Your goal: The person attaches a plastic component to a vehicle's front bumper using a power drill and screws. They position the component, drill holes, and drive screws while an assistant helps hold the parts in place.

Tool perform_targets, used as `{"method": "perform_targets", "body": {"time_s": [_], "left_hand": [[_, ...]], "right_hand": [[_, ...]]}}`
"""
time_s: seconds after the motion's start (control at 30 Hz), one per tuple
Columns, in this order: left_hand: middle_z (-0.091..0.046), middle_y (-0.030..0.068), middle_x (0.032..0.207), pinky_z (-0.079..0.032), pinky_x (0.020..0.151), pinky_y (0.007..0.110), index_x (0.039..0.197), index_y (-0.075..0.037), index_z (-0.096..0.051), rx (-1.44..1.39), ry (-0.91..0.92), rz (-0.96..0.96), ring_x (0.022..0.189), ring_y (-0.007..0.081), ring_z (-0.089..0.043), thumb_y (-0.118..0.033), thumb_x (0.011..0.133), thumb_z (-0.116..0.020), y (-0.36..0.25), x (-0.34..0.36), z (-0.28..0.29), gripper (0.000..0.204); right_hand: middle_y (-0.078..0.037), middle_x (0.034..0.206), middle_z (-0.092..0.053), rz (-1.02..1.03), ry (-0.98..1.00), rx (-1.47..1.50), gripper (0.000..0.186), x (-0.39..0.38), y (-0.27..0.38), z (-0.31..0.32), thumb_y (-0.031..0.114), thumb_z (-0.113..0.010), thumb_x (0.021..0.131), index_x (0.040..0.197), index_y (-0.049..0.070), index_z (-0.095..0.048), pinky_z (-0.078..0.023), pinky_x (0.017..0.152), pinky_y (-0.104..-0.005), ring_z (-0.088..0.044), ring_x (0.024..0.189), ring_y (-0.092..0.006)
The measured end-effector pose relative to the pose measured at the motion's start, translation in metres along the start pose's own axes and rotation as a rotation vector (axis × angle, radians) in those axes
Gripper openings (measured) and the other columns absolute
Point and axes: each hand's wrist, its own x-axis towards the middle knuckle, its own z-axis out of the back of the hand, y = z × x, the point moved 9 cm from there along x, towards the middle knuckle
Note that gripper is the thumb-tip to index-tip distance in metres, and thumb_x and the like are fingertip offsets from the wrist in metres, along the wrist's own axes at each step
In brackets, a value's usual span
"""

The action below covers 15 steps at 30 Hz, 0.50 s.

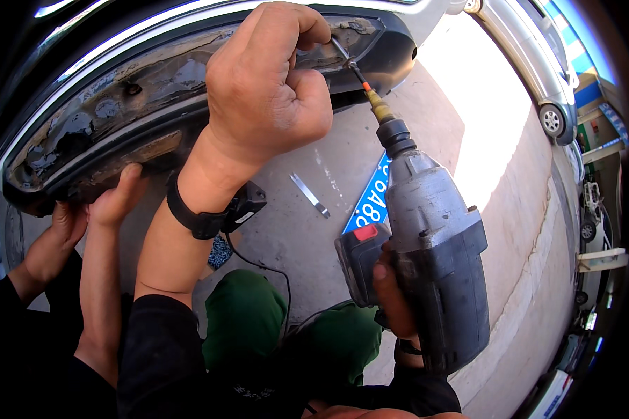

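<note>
My left hand (268,94) is curled at the black car bumper (105,91), its fingertips by a slim metal bit (338,49); what they pinch, if anything, is hidden. My right hand (390,293) grips a grey and black cordless power driver (440,265), whose long bit with a brass-coloured adapter (377,105) reaches up to the bumper beside my left fingers. A black strap with a dark box is on my left wrist.
A co-worker's two hands (112,202) touch the bumper's lower left. A flat metal tool (309,195) and a blue plate (363,209) lie on the concrete floor below. A cable hangs near my green-clad knees. Parked cars (521,63) line the right.
</note>
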Motion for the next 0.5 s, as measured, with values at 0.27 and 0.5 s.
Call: {"method": "perform_targets", "body": {"time_s": [0.27, 0.5], "left_hand": [[-0.059, 0.0013, 0.077, -0.039, 0.052, 0.017, 0.090, -0.001, -0.064, -0.004, -0.005, -0.004, 0.059, 0.0062, -0.049, 0.011, 0.064, -0.048, -0.001, 0.001, 0.001, 0.033], [-0.059, 0.0012, 0.078, -0.039, 0.052, 0.017, 0.090, -0.001, -0.064, 0.008, -0.011, -0.026, 0.059, 0.0062, -0.049, 0.011, 0.065, -0.048, -0.002, 0.000, 0.004, 0.032]], "right_hand": [[-0.004, 0.105, -0.070, -0.063, -0.086, 0.130, 0.035, -0.007, -0.028, -0.006, 0.017, -0.078, 0.085, 0.116, 0.005, -0.068, -0.051, 0.088, -0.0340, -0.065, 0.098, -0.0168], [-0.005, 0.105, -0.069, -0.192, -0.017, 0.235, 0.037, -0.012, -0.068, -0.014, 0.020, -0.077, 0.087, 0.118, 0.004, -0.066, -0.050, 0.089, -0.0344, -0.064, 0.101, -0.0172]]}}
